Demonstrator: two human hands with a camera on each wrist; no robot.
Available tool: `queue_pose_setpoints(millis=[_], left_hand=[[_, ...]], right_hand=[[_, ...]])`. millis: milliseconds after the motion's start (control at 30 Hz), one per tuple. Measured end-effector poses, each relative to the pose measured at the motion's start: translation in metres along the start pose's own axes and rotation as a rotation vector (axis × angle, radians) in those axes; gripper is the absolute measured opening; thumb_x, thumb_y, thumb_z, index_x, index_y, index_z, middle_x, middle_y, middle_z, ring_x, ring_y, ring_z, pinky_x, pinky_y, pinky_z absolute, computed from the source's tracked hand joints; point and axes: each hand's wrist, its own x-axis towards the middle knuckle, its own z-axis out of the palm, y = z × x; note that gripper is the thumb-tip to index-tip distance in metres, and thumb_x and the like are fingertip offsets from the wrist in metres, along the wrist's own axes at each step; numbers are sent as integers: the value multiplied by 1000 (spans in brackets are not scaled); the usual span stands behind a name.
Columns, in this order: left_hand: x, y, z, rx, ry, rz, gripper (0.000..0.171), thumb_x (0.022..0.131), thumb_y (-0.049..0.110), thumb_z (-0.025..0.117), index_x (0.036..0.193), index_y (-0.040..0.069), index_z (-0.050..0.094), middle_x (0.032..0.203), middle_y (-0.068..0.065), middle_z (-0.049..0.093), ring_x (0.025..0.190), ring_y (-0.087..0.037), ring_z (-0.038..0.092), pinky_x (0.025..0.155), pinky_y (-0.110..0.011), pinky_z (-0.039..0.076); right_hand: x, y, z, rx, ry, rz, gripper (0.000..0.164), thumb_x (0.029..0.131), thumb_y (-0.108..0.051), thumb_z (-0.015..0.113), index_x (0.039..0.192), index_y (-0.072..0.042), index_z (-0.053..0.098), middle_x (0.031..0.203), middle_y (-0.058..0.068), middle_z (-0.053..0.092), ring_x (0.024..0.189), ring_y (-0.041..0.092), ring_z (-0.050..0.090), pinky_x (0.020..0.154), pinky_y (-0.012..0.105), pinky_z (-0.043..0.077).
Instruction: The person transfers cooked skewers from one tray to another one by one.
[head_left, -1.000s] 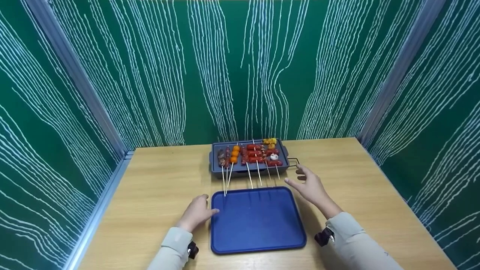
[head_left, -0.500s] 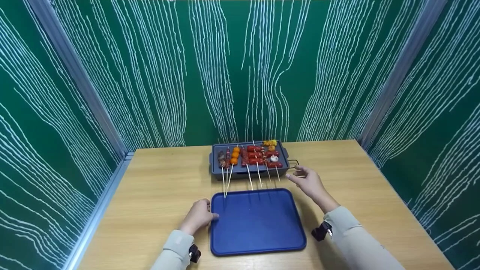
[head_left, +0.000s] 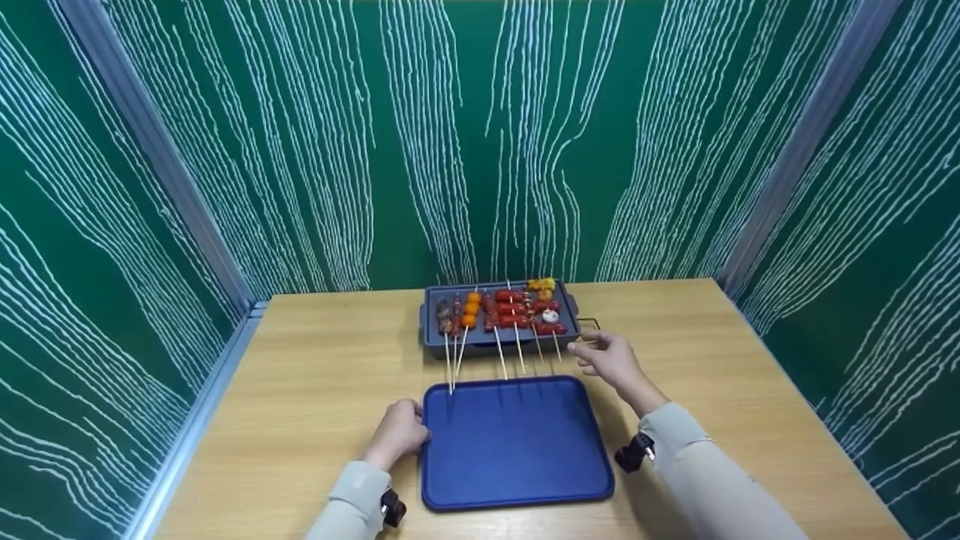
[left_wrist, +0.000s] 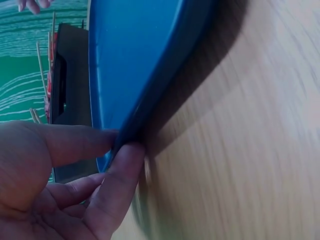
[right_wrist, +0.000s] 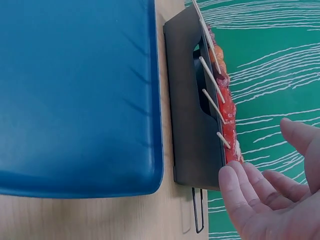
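Observation:
My left hand (head_left: 399,429) pinches the left rim of a blue tray (head_left: 517,442) between thumb and fingers; the left wrist view shows the fingertips (left_wrist: 129,157) at the rim. Past the tray's far edge stands a dark grill (head_left: 480,349) loaded with several skewers, their sticks pointing toward me. Among them are red sausages (head_left: 512,308), orange balls (head_left: 471,310) and dark meat pieces (head_left: 445,318). My right hand (head_left: 611,366) hovers by the grill's front right corner, near the rightmost stick, fingers loosely bent around nothing. In the right wrist view its fingers (right_wrist: 235,190) partly overlap the grill corner.
A wire handle (head_left: 589,322) sticks out from the grill's right side. The wooden table (head_left: 322,360) ends at green walls (head_left: 315,150) with white wavy lines behind and on both sides. Several skewer ends reach over the gap to the tray.
My left hand has moved slightly down along the tray's left side and closed its thumb onto the rim. My right hand has shifted a little left, its fingers drawing closer together.

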Motion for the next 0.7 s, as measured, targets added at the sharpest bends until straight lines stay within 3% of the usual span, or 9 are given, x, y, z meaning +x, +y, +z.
queue_pose_setpoints(millis=[67,267,367,467,600,700], left_hand=[[5,-5,3,5,1,-13,17,77,-8,54,76,9,55,66,3,47,55,-15,53,50,-27,46],[36,-53,24,87,34,5,27,79,-4,53,69,20,46,65,7,42,56,-13,46,50,-28,37],[41,-61,26,110,52,19,30,77,-3,51,66,22,41,63,9,38,56,-12,40,50,-29,32],[41,-62,28,98,60,31,30,75,-3,50,64,23,40,63,10,37,55,-12,39,50,-29,30],[32,-47,24,58,62,21,31,74,-5,48,64,23,39,62,9,36,55,-12,38,50,-28,29],[32,-45,24,66,58,2,32,75,-6,48,63,23,39,63,9,35,55,-12,37,50,-28,29]], right_hand=[[2,0,2,8,1,8,54,100,-15,75,141,15,55,108,14,74,75,8,69,73,28,65],[4,-3,8,4,-4,15,50,100,-14,75,137,14,58,102,9,73,74,10,70,70,26,64],[5,-3,11,-8,-4,15,47,100,-13,75,135,14,59,98,8,70,72,9,69,71,28,65],[8,-1,14,-12,1,18,45,99,-12,76,132,14,60,94,6,69,69,9,69,70,29,65],[12,2,16,0,0,35,42,99,-10,75,130,14,60,93,6,68,70,10,69,71,29,65],[14,2,17,23,-1,51,39,99,-8,75,128,13,60,92,6,68,72,12,70,70,28,65]])
